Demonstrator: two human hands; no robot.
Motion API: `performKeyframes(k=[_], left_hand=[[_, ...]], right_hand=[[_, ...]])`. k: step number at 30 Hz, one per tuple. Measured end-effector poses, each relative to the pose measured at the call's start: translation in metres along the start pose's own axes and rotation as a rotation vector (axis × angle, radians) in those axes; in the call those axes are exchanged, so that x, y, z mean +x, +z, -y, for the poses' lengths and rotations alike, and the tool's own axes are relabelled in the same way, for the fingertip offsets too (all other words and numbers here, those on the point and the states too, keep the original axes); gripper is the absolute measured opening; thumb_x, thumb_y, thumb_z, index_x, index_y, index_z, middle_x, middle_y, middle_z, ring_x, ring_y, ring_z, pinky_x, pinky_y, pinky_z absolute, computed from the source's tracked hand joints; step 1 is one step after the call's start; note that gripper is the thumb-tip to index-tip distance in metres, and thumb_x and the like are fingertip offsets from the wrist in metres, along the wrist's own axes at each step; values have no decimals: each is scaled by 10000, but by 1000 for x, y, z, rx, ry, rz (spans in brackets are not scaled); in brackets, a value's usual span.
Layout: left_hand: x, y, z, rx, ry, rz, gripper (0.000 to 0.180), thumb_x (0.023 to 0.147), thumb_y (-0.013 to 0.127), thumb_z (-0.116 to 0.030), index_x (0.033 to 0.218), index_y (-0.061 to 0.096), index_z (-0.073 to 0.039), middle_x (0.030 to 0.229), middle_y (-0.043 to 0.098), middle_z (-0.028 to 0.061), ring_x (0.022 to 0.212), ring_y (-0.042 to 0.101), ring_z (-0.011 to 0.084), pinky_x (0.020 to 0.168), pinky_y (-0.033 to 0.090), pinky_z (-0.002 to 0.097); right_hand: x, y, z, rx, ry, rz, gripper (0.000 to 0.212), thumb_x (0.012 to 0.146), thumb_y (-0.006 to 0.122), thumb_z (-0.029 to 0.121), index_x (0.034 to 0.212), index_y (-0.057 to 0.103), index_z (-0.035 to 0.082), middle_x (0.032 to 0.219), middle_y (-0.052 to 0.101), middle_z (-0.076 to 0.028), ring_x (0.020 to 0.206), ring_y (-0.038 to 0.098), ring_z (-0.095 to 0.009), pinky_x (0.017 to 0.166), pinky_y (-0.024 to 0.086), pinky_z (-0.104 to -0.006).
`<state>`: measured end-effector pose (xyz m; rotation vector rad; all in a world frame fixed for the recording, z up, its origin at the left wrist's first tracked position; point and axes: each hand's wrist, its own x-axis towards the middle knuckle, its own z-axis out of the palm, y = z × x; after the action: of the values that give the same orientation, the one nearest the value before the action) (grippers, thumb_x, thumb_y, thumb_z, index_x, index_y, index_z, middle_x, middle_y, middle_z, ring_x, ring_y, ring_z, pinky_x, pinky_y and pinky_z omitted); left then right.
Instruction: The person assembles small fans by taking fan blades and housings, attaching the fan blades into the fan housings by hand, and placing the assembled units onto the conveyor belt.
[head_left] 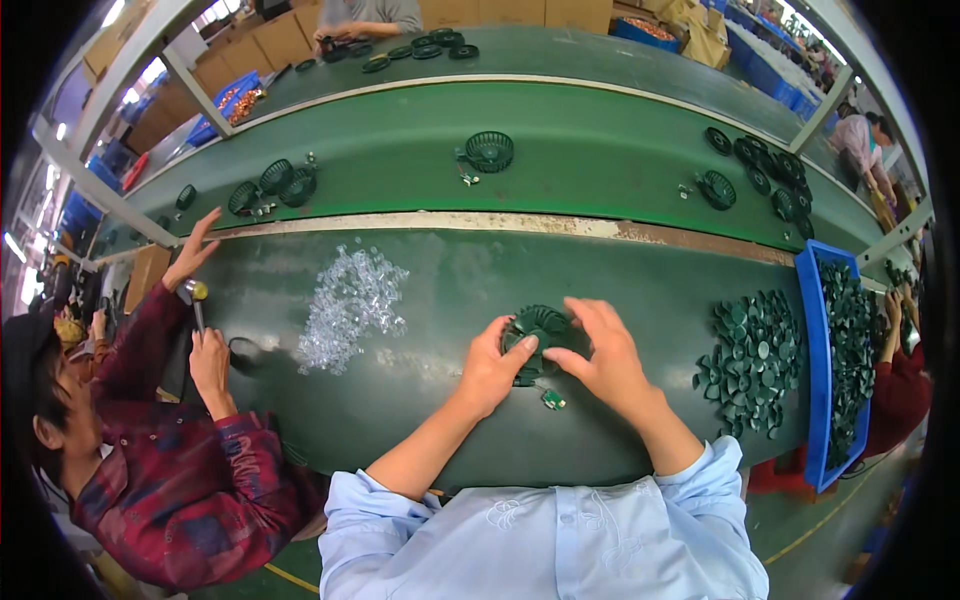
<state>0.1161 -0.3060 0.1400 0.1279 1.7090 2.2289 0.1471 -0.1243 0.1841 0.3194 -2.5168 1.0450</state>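
Over the middle of the dark green bench, my left hand [493,364] is closed around a dark green, round, ribbed plastic housing [540,322], its thumb lying across the front. Just to the right, my right hand [607,352] has its fingers spread and its thumb close to the housing's edge; I cannot tell whether it touches. Below the housing hangs a small green circuit board [553,399]. A heap of small clear plastic pieces [352,308] lies to the left. On the right is a pile of small dark green round caps [752,365].
A blue tray [819,395] full of dark green parts stands at the bench's right edge. Beyond a worn ledge [450,222], a green belt [390,150] carries several similar housings. At left, a co-worker in a plaid shirt [190,490] holds a hand tool; another person works across the belt.
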Motion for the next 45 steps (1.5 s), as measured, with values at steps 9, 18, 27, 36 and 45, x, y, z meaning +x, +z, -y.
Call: performKeyframes(k=[9,18,27,36,45], left_hand=[[3,3,6,496,114,50,342,872,649,-133,1168,558,13,959,678,170,864,664,235,794,515,343],[12,-5,11,424,332,-136,333,935,587,-101,1239,523,21,1089,659,122,932,635,162,788,524,298],[10,-5,30,638,342,-4,196,910,608,-87,1093,612,-16,938,684,143,819,684,224,702,546,318],[20,-1,29,663,393,11,170,903,593,-102,1052,608,-23,936,682,164,846,685,298,716,543,383],[17,-11,28,334,165,-50,291,968,564,-160,1223,542,-22,1014,661,106,828,659,202,724,544,348]], right_hand=[[5,0,-27,315,462,456,331,768,801,228,928,641,-13,726,620,-51,652,538,-104,574,441,-290],[105,-19,-120,880,801,-159,258,852,699,155,1029,625,-19,857,660,-74,673,615,-118,505,467,-242],[167,66,-124,-8,222,28,356,797,632,80,1140,598,-6,1011,657,-174,906,651,-314,791,540,-385],[228,108,-171,-339,86,-79,397,748,617,62,1141,631,11,1064,617,-238,992,600,-395,890,490,-454],[154,34,-80,114,108,118,184,797,691,135,907,678,-13,864,648,-127,773,625,-209,706,511,-346]])
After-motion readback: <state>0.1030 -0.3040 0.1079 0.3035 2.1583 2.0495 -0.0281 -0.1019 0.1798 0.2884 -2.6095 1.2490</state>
